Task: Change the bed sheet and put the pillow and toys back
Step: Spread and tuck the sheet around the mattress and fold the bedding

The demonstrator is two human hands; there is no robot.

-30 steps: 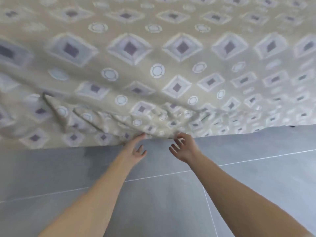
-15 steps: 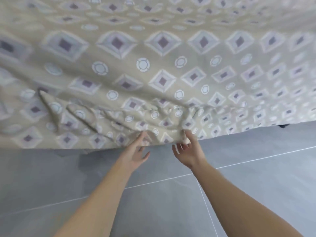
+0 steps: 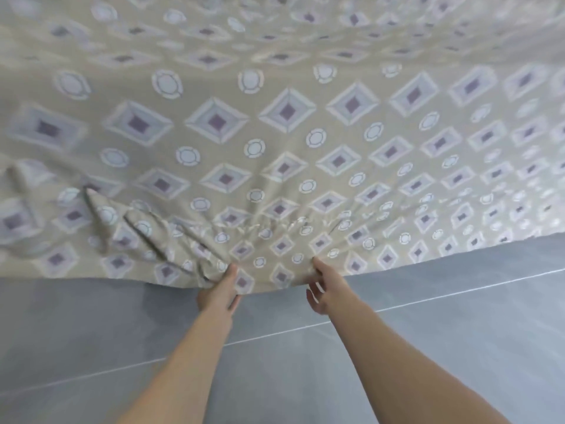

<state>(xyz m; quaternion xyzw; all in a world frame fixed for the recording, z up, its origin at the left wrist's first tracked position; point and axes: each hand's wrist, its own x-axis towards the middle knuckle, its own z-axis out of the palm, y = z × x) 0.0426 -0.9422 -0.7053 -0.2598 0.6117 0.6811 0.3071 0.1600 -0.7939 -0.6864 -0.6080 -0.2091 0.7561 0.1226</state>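
Left hand (image 3: 218,290) and right hand (image 3: 324,289) pinch the near hem of the bed sheet (image 3: 284,142); a sharp tug could drop it onto the floor (image 3: 305,377)

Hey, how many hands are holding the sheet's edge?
2. The left hand pinches the sheet at its near hem, beside the bunched folds. The right hand pinches the hem just to its right.

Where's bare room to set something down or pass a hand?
Free: floor left of the left hand, right of the right hand (widest), and between them below the sheet hem. Crowded: bunched folds beside the left hand.
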